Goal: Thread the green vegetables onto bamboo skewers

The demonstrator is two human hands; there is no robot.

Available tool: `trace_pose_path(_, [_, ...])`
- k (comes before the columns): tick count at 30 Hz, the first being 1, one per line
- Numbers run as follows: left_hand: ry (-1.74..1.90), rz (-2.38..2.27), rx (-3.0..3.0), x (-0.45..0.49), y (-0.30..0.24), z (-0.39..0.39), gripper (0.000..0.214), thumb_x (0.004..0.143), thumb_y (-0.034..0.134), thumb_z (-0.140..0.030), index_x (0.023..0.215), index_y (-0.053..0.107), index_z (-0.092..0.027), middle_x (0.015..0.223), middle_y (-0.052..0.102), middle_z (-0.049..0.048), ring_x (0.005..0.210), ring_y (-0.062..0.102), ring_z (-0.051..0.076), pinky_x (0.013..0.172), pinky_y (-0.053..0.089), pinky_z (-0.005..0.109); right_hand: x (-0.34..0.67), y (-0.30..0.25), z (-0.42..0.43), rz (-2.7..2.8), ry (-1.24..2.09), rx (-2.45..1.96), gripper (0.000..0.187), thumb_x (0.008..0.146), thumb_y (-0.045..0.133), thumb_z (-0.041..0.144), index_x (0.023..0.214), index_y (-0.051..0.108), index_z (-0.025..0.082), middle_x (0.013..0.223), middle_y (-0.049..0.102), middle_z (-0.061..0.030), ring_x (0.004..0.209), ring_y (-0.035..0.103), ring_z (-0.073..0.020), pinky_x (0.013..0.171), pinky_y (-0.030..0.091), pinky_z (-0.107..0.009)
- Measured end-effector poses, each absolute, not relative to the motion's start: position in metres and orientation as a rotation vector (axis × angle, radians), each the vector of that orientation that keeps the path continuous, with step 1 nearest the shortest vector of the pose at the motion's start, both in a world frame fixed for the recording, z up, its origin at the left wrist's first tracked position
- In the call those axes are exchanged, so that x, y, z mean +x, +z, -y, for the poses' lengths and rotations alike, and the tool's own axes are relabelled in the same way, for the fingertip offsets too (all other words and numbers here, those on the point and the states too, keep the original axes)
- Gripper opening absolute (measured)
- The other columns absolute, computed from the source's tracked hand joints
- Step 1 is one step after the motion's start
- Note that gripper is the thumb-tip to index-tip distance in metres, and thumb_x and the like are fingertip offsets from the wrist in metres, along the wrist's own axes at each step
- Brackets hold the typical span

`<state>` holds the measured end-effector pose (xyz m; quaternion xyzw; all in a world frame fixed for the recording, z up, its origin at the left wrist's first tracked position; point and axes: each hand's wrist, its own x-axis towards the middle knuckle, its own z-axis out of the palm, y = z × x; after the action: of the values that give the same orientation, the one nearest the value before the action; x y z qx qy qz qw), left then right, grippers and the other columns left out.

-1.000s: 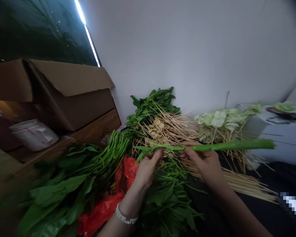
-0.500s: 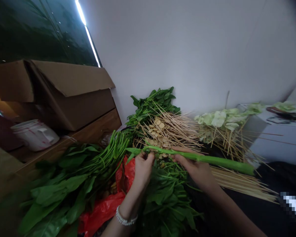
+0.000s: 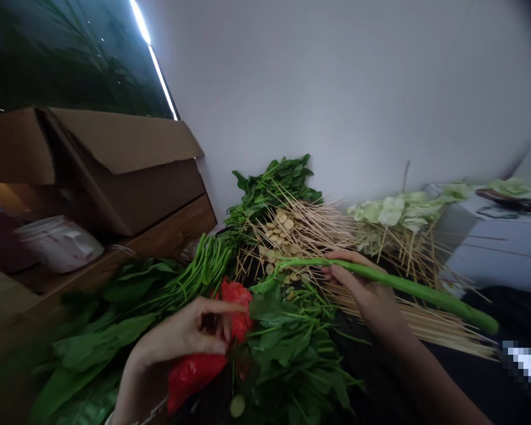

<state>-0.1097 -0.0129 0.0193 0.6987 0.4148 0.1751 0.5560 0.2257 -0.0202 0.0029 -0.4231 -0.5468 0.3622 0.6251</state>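
My right hand is closed around a long, thick green vegetable stalk, its thin end pointing left and its thick end to the right. My left hand hovers over a red plastic bag, thumb and forefinger apart, with nothing visible between them. Loose leafy greens lie in front, between my hands. Just beyond the stalk's thin end are round pale slices on wooden skewers. One round slice shows low in front.
Left of my left hand lies a big bundle of leafy greens; another bunch leans at the wall. Skewered pale-green leaves sit at the right, with bare skewers nearer me. A cardboard box and a white jug stand left.
My left hand has left the stalk's thin end and moved down and left, its fingers parting. My right hand and the stalk have shifted slightly right. The leafy piece at the tip is off the stalk.
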Motion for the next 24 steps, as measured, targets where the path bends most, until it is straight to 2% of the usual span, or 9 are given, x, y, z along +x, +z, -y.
trace_pose_path(3, [0.917,-1.188,1.754,-0.093,0.034,0.008,0.028,0.081,0.067,-0.039,0.100,0.076,-0.021,0.078,0.071,0.0060,0.066,0.061,0.017,0.060,0.047,0.026,0.220,0.004,0.023,1.306,0.880,-0.968,0.019,0.083,0.066,0.035,0.098,0.066,0.023,0.089,0.072,-0.0033,0.084,0.070,-0.0187,0.078,0.058,-0.030])
trace_pose_path(5, [1.237,-1.215,1.924,-0.068,0.039,0.003,0.023,0.087,0.060,-0.036,0.094,0.077,-0.021,0.092,0.072,0.0081,0.085,0.063,0.021,0.077,0.049,0.030,0.217,0.004,0.025,1.396,0.874,-1.009,0.017,0.084,0.064,0.035,0.097,0.066,0.023,0.090,0.072,-0.0033,0.085,0.069,-0.0192,0.078,0.057,-0.032])
trace_pose_path(7, [1.241,-1.132,2.155,-0.040,0.039,0.001,0.025,0.092,0.054,-0.032,0.104,0.074,-0.024,0.103,0.070,0.0082,0.099,0.060,0.022,0.090,0.045,0.035,0.216,0.006,0.028,1.517,0.819,-1.058,0.015,0.085,0.063,0.034,0.096,0.066,0.024,0.090,0.071,-0.0029,0.085,0.068,-0.0190,0.078,0.055,-0.032])
trace_pose_path(10, [0.973,-1.008,2.410,-0.005,0.029,0.003,0.032,0.094,0.052,-0.031,0.124,0.063,-0.027,0.112,0.067,0.0074,0.108,0.055,0.023,0.096,0.042,0.038,0.215,0.010,0.032,1.647,0.728,-1.063,0.013,0.085,0.062,0.031,0.094,0.067,0.024,0.092,0.070,-0.0014,0.085,0.066,-0.0173,0.080,0.053,-0.031])
trace_pose_path(13, [0.779,-1.013,2.504,0.012,0.016,0.007,0.030,0.097,0.045,-0.033,0.119,0.063,-0.025,0.099,0.067,0.0065,0.098,0.055,0.022,0.088,0.042,0.036,0.215,0.013,0.034,1.712,0.689,-1.040,0.012,0.085,0.061,0.029,0.095,0.068,0.024,0.091,0.070,-0.0003,0.085,0.065,-0.0160,0.079,0.052,-0.029])
trace_pose_path(18, [0.849,-1.010,2.424,0.015,0.005,0.005,0.026,0.096,0.043,-0.033,0.089,0.065,-0.021,0.083,0.060,0.0053,0.086,0.051,0.021,0.081,0.038,0.032,0.219,0.014,0.033,1.710,0.772,-1.033,0.018,0.089,0.058,0.035,0.095,0.071,0.024,0.084,0.071,-0.0010,0.078,0.067,-0.0160,0.073,0.053,-0.028])
trace_pose_path(21, [1.004,-0.902,2.062,0.015,0.002,0.004,0.029,0.094,0.046,-0.036,0.076,0.061,-0.019,0.075,0.055,0.0036,0.076,0.048,0.019,0.071,0.037,0.029,0.217,0.013,0.033,1.655,0.811,-1.001,0.023,0.090,0.056,0.037,0.101,0.072,0.024,0.084,0.073,-0.0018,0.074,0.068,-0.0161,0.069,0.055,-0.028])
trace_pose_path(24, [1.107,-0.731,1.532,0.025,-0.005,0.005,0.035,0.090,0.052,-0.045,0.069,0.056,-0.018,0.066,0.049,0.0006,0.064,0.043,0.015,0.062,0.035,0.026,0.210,0.010,0.032,1.612,0.763,-0.989,0.025,0.091,0.056,0.036,0.106,0.072,0.024,0.089,0.075,-0.0024,0.077,0.069,-0.0166,0.074,0.056,-0.029])
